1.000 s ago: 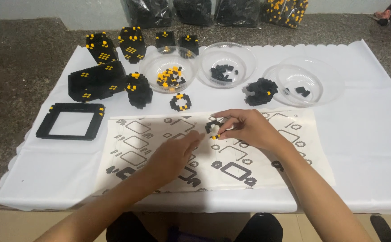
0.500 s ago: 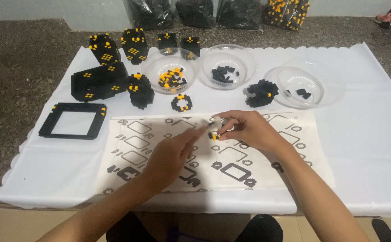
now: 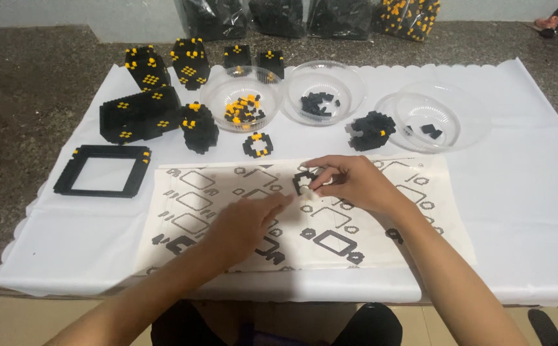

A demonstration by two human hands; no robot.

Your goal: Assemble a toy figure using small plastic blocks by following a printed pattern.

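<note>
Centrally, right hand (image 3: 355,184) pinching black brick piece (image 3: 302,181) over instruction sheet (image 3: 227,192)

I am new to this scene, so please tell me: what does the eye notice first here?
The two hands meet at the centre: the right hand pinches a small black brick piece above the printed instruction sheet, and the left hand points toward it. Behind them stand black and yellow brick blocks and three clear bowls.
</note>
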